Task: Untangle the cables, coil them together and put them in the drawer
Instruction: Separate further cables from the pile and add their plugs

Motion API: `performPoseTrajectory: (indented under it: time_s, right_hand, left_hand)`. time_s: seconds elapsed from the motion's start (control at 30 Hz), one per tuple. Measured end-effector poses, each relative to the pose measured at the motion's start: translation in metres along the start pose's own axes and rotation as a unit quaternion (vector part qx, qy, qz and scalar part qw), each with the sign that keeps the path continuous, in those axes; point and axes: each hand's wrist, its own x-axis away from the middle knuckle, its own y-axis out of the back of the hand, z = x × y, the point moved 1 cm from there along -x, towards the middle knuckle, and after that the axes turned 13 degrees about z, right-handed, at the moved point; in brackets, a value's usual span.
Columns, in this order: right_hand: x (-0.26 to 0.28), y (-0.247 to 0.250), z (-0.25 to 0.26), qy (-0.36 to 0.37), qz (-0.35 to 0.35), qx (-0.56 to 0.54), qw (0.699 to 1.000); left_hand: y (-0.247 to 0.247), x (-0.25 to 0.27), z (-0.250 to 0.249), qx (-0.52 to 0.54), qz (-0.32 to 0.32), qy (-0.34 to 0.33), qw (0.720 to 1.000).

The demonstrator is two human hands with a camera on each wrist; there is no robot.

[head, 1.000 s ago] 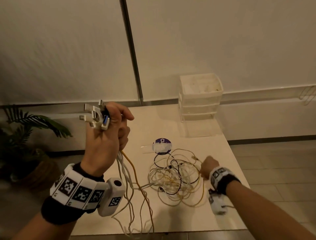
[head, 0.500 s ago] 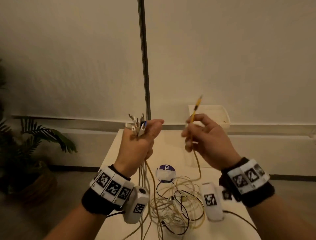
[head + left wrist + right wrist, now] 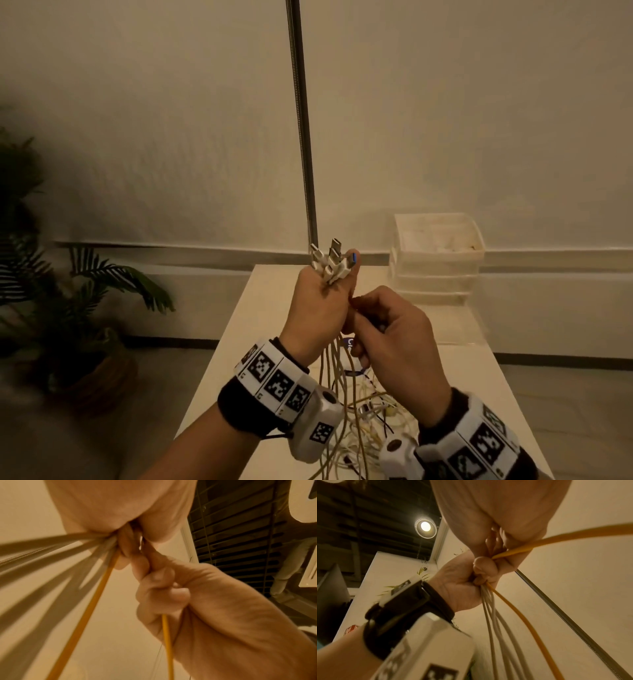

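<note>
My left hand (image 3: 325,301) is raised over the table and grips a bundle of white cables (image 3: 489,615) plus one yellow strand; their plugs (image 3: 331,261) stick up out of the fist. My right hand (image 3: 368,320) presses against the left one and pinches the yellow cable (image 3: 166,635), whose end is hidden between the two hands. The strands hang down to a loose tangle (image 3: 373,421) of white, yellow and black cable on the table. The white drawer unit (image 3: 436,255) stands at the table's far right, its top tray open upward.
The pale table (image 3: 270,315) runs away from me toward the wall. A metal pole (image 3: 301,137) rises behind it. A potted plant (image 3: 78,294) stands on the floor to the left. A round purple-and-white disc (image 3: 350,342) lies partly hidden behind my hands.
My right hand lifted a yellow cable end off the table pile, held it up apart, and has now brought it against my left fist. The left hand moved toward the middle.
</note>
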Motion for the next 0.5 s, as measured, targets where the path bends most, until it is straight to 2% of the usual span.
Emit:
performPoseTrajectory:
  time_s: [0.07, 0.17, 0.23, 0.4, 0.5]
  right_hand:
    - [0.000, 0.001, -0.004, 0.003, 0.018, 0.035, 0.999]
    - [0.010, 0.007, -0.017, 0.000, 0.111, 0.103, 0.989]
    - [0.019, 0.013, -0.027, -0.010, 0.154, 0.114, 0.981]
    - [0.015, 0.003, -0.032, -0.024, 0.123, 0.083, 0.989]
    - [0.015, -0.002, -0.032, -0.040, 0.099, 0.051, 0.993]
  left_hand:
    - [0.001, 0.000, -0.002, 0.035, 0.003, -0.008, 0.999]
    - [0.020, -0.005, -0.012, 0.137, -0.025, -0.025, 0.990]
    - [0.035, -0.008, -0.019, 0.176, -0.020, -0.021, 0.984]
    - [0.026, -0.001, -0.019, 0.163, 0.017, 0.013, 0.986]
    - [0.025, 0.002, -0.014, 0.186, 0.025, 0.009, 0.982]
